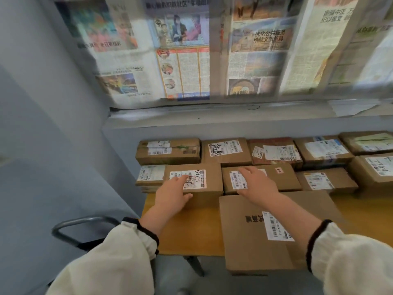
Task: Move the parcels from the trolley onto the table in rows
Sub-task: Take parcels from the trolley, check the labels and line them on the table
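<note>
The step in hand looks like squaring up the second row. The left hand point(174, 191) lies on the scrawled-label parcel point(210, 182), fingers laid fairly straight over its top and thumb against its near face. As far as I can judge, it is pressing rather than lifting. The right hand point(256, 182) rests spread and flat on the neighbouring parcel point(282, 179) and holds nothing.

Both parcels sit just in front of the back row of parcels point(226, 151), which runs along the far edge of the counter point(191, 235). A large flat box point(251, 237) lies at the near edge and overhangs it. The trolley handle point(85, 227) shows off the near left corner; the trolley's load is out of view.

Next, the large box probably needs sliding fully onto the counter to start a third row, which would call for both hands given its width.

The parcels carry white barcode shipping labels, too blurred to read. The black marker scrawl is not decipherable, and the large box's bold printed characters face away. A headline on the newspaper point(270, 38) covering the window reads 优化公共服务 绘就文旅新篇.
</note>
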A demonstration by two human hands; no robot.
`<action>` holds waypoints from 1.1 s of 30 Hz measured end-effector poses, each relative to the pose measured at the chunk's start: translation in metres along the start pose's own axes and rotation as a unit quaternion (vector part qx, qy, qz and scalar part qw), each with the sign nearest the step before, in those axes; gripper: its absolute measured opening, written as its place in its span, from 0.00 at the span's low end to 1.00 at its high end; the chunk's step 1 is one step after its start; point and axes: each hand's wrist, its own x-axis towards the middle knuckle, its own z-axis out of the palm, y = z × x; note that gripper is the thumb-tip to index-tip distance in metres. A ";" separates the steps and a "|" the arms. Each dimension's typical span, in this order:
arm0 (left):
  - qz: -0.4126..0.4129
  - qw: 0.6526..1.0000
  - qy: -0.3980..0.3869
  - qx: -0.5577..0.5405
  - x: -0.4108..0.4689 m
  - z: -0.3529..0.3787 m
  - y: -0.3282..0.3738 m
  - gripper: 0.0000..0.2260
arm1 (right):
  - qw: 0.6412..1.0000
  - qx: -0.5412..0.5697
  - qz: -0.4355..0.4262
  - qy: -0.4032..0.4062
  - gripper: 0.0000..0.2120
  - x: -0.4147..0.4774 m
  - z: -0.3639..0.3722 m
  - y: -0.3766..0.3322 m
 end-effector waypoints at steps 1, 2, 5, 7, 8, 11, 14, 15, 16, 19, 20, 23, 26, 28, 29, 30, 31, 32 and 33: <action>0.000 1.000 -0.001 0.006 0.003 -0.002 -0.013 0.29 | 1.000 0.006 -0.004 -0.003 0.31 0.005 0.006 -0.015; -0.001 1.000 -0.003 0.007 0.005 -0.004 -0.026 0.30 | 1.000 0.016 -0.006 -0.004 0.32 0.010 0.011 -0.030; -0.002 1.000 -0.012 -0.013 0.012 -0.008 -0.069 0.29 | 1.000 0.016 -0.002 -0.021 0.33 0.023 0.026 -0.074; -0.004 1.000 -0.015 -0.015 0.018 -0.010 -0.100 0.30 | 0.999 0.003 -0.017 -0.035 0.32 0.032 0.036 -0.103; -0.008 1.000 -0.018 -0.010 0.023 -0.010 -0.115 0.30 | 0.999 0.006 -0.026 -0.043 0.31 0.038 0.042 -0.118; -0.015 0.999 -0.045 0.007 0.041 -0.008 -0.160 0.31 | 0.996 0.017 -0.054 -0.064 0.31 0.054 0.060 -0.163; 0.001 0.997 -0.080 0.018 0.064 -0.002 -0.192 0.30 | 0.996 0.002 -0.059 -0.072 0.31 0.066 0.078 -0.200; 0.008 0.996 -0.092 0.018 0.072 0.001 -0.200 0.29 | 0.996 -0.009 -0.052 -0.077 0.31 0.068 0.084 -0.207; 0.015 0.994 -0.105 0.018 0.079 0.005 -0.207 0.29 | 0.995 -0.020 -0.043 -0.082 0.31 0.069 0.091 -0.211; 0.054 0.989 -0.137 0.028 0.102 0.018 -0.220 0.30 | 0.995 -0.041 -0.015 -0.085 0.32 0.067 0.108 -0.211; 0.070 0.987 -0.139 0.029 0.109 0.022 -0.221 0.30 | 0.996 -0.046 -0.009 -0.078 0.32 0.066 0.110 -0.208; 0.117 0.982 -0.144 0.030 0.128 0.032 -0.224 0.33 | 0.996 -0.060 0.011 -0.069 0.32 0.066 0.113 -0.199; 0.127 0.979 -0.156 0.023 0.140 0.041 -0.224 0.38 | 0.995 -0.059 0.021 -0.076 0.32 0.067 0.114 -0.194; 0.132 0.978 -0.158 0.021 0.146 0.045 -0.223 0.40 | 0.995 -0.059 0.020 -0.076 0.32 0.068 0.114 -0.193; 0.136 0.978 -0.157 0.021 0.147 0.046 -0.223 0.40 | 0.995 -0.059 0.019 -0.076 0.31 0.068 0.115 -0.193; 0.140 0.978 -0.156 0.021 0.148 0.047 -0.223 0.40 | 0.995 -0.058 0.019 -0.075 0.31 0.069 0.115 -0.193; 0.142 0.977 -0.156 0.021 0.148 0.047 -0.223 0.41 | 0.995 -0.057 0.020 -0.074 0.31 0.069 0.115 -0.193; 0.145 0.977 -0.157 0.023 0.148 0.048 -0.223 0.42 | 0.995 -0.057 0.021 -0.073 0.31 0.070 0.115 -0.193; 0.149 0.976 -0.156 0.026 0.147 0.048 -0.224 0.43 | 0.996 -0.057 0.022 -0.072 0.31 0.070 0.115 -0.193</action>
